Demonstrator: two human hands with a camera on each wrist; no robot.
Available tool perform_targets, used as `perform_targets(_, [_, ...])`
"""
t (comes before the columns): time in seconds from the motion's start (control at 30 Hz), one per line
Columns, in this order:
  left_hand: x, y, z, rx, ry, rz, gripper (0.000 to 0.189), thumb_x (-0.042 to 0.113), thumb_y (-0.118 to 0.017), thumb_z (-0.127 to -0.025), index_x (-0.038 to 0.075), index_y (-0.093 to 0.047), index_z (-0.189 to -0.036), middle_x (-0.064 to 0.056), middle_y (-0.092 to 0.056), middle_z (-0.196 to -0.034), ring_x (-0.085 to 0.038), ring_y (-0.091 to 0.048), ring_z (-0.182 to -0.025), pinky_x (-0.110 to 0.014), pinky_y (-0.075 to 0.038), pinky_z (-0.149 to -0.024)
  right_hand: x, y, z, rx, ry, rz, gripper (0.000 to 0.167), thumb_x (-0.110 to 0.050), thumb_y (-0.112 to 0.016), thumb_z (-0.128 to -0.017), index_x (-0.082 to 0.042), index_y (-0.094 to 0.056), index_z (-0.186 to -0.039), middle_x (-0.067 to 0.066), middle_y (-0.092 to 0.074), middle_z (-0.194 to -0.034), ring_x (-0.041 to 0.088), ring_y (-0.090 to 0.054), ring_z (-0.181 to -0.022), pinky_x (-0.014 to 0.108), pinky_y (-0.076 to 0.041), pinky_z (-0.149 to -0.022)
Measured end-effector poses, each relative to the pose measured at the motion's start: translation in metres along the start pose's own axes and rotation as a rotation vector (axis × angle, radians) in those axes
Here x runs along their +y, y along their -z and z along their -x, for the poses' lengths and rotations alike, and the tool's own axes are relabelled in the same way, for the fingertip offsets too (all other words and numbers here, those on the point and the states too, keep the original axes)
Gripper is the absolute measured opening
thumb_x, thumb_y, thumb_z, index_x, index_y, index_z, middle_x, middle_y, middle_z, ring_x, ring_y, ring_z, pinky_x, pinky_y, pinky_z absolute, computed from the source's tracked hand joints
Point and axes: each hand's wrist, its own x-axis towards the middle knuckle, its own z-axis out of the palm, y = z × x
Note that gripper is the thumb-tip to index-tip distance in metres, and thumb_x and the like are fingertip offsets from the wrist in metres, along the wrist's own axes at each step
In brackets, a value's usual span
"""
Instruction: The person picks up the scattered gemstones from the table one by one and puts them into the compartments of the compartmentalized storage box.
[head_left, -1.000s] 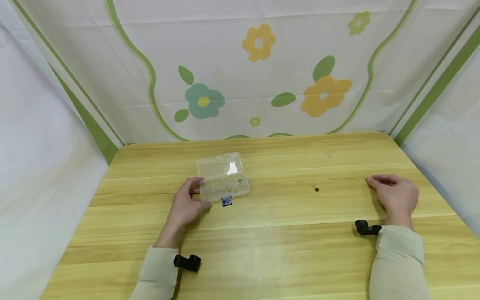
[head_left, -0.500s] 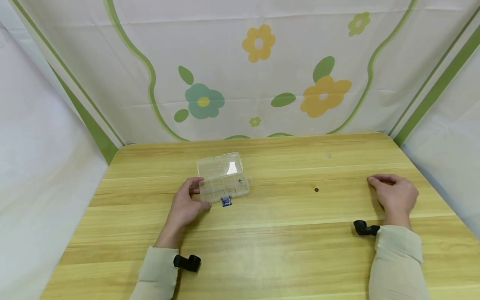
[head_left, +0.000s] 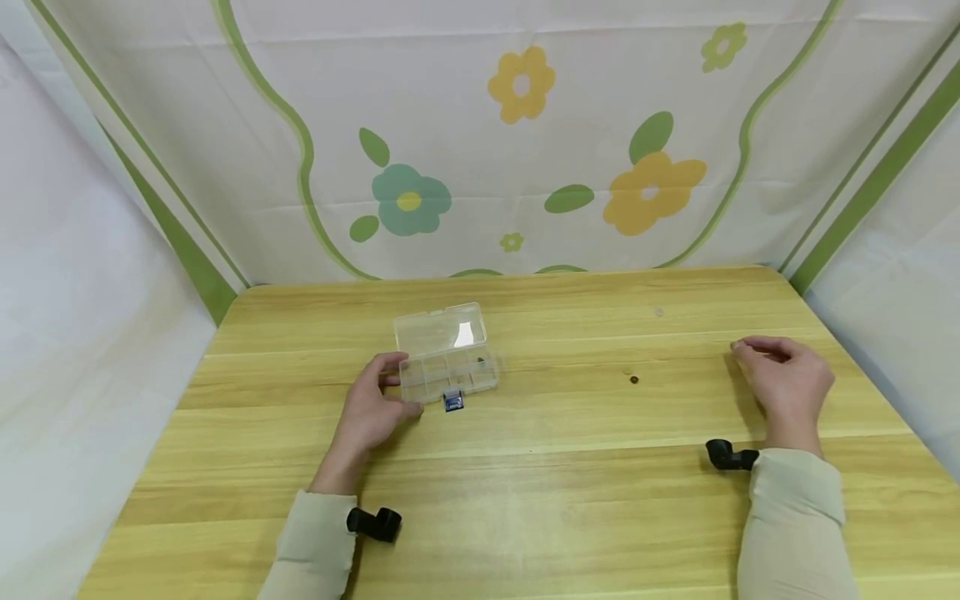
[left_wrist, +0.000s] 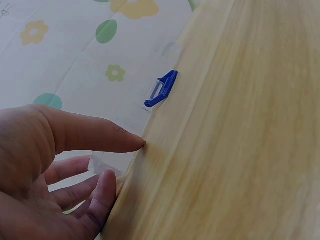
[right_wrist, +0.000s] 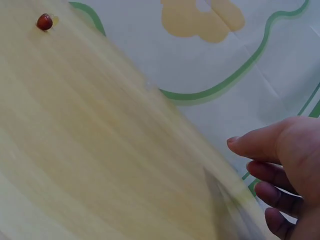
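My left hand [head_left: 372, 402] grips the left end of a clear plastic compartment box [head_left: 437, 379], thumb along the front and fingers behind. The box's lid [head_left: 431, 333] is flipped back, and a blue latch [head_left: 453, 401] hangs at its front; the same latch [left_wrist: 162, 90] shows in the left wrist view. One small dark bead [head_left: 481, 361] lies in a right-hand compartment. At the table's right, my right hand [head_left: 789, 382] pinches a tiny brownish bead between thumb and forefinger, slightly above the wood; it is mostly hidden by the fingertips.
Between the hands lies a dark reddish bead [head_left: 634, 380], with a pale yellowish bead [right_wrist: 55, 20] beside it. A clear small piece [head_left: 659, 312] lies farther back. Flower-printed cloth [head_left: 517, 167] stands behind the wooden table [head_left: 525, 500].
The right hand has risen a little off the table and away from me, its thumb and forefinger still together. The left hand and box have stayed in place.
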Motion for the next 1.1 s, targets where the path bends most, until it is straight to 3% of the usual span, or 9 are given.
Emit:
perform_targets(0.13, [0.001,0.000,0.000,0.000,-0.004,0.000,0.080,-0.007,-0.084,-0.081,0.008,-0.053,-0.153,-0.022,-0.062,-0.138,-0.037,-0.062,-0.122,-0.041,-0.057,-0.096,-0.004,0.000,0.003,-0.006,-0.002,-0.070,0.022,-0.038,-0.083,-0.093,-0.027,-0.081,-0.112,-0.038,-0.062,-0.071,-0.010,-0.058,-0.077,0.008,-0.047,-0.064])
perform_targets(0.33, [0.002,0.000,0.000,-0.006,-0.003,0.009,0.080,-0.008,-0.083,-0.081,0.008,-0.053,-0.153,-0.023,-0.062,-0.138,-0.037,-0.062,-0.121,-0.041,-0.057,-0.095,-0.016,-0.007,0.008,-0.065,0.026,-0.138,0.034,-0.037,-0.085,-0.093,-0.021,-0.080,-0.122,-0.037,-0.067,-0.077,-0.008,-0.060,-0.083,0.007,-0.049,-0.066])
perform_targets(0.83, [0.002,0.002,0.000,-0.005,0.005,0.003,0.081,-0.008,-0.083,-0.080,0.008,-0.052,-0.154,-0.023,-0.061,-0.139,-0.038,-0.062,-0.123,-0.041,-0.057,-0.097,-0.051,-0.042,0.030,-0.142,0.207,-0.032,0.048,-0.049,-0.080,-0.095,-0.016,-0.078,-0.128,-0.028,-0.066,-0.092,0.000,-0.062,-0.088,0.016,-0.051,-0.069])
perform_targets(1.1, [0.002,0.001,0.000,-0.007,0.006,-0.006,0.082,-0.007,-0.083,-0.080,0.008,-0.053,-0.154,-0.023,-0.061,-0.140,-0.038,-0.061,-0.125,-0.045,-0.057,-0.100,-0.066,-0.070,0.049,-0.320,0.296,-0.065,0.048,-0.050,-0.080,-0.095,-0.015,-0.077,-0.128,-0.020,-0.070,-0.105,0.006,-0.064,-0.097,0.020,-0.055,-0.076])
